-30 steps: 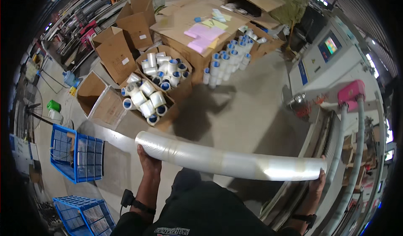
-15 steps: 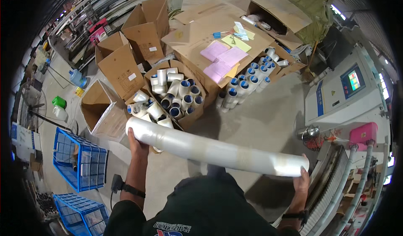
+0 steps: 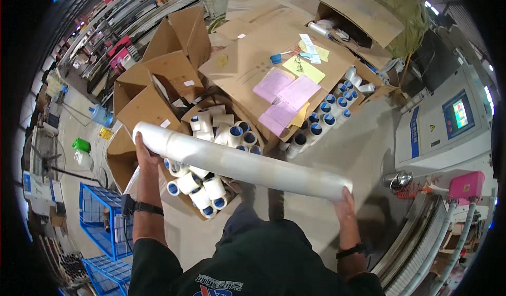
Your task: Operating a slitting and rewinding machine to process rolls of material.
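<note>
A long, whitish roll of film [image 3: 242, 161] stretches across in front of me, tilted, its left end higher in the view. My left hand [image 3: 145, 151] is closed around its left end from below. At the other end my right hand [image 3: 345, 205] grips the roll with the thumb up on its edge. Beneath and beyond the roll, an open carton is filled with short white rolls [image 3: 213, 188] that have blue cores. The long roll hides part of that carton.
Beyond lies a big cardboard surface [image 3: 240, 59] with pink papers [image 3: 287, 98] and yellow slips. More short rolls [image 3: 328, 109] stand upright beside it. Empty cartons [image 3: 141, 106] and blue crates [image 3: 105, 217] are left. A machine with a screen [image 3: 457, 114] stands right.
The long roll and both hands have shifted left and farther up the view. The carton of short rolls now appears closer to me, partly below the long roll. Both hands keep their hold.
</note>
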`<state>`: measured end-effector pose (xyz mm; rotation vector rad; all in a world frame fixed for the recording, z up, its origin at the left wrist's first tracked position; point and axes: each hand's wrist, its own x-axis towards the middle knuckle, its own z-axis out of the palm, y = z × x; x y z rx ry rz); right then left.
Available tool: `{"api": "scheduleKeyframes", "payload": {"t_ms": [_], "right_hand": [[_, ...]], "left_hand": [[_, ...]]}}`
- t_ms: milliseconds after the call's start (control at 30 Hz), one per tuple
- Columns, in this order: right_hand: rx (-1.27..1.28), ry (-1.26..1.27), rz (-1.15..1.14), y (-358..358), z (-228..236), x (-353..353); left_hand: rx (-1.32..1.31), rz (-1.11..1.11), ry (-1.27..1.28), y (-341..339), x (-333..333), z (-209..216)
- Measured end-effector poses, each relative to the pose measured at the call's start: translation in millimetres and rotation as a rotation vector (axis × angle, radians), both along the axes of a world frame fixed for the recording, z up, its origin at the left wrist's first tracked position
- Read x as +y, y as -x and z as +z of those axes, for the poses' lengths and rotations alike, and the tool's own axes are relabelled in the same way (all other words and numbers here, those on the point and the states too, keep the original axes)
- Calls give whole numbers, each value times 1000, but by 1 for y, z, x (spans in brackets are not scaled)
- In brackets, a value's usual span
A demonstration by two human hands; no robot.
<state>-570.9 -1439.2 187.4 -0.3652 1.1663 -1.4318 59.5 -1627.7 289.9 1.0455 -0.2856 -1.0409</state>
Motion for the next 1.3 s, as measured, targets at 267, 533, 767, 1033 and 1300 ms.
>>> {"api": "scheduleKeyframes", "payload": {"t_ms": [267, 533, 767, 1033, 1300], "right_hand": [[-93, -159, 37, -120, -31, -101], [157, -343, 186, -262, -38, -203], [408, -349, 391, -274, -71, -190], [781, -302, 605, -282, -64, -206], [724, -399, 736, -272, -109, -226]], "left_hand": [[-276, 107, -20, -89, -148, -20], [-496, 129, -146, -27, -174, -128], [-832, -39, -590, -19, -88, -255], [-896, -225, -681, 34, -70, -248], [-694, -709, -588, 72, -68, -276]]}}
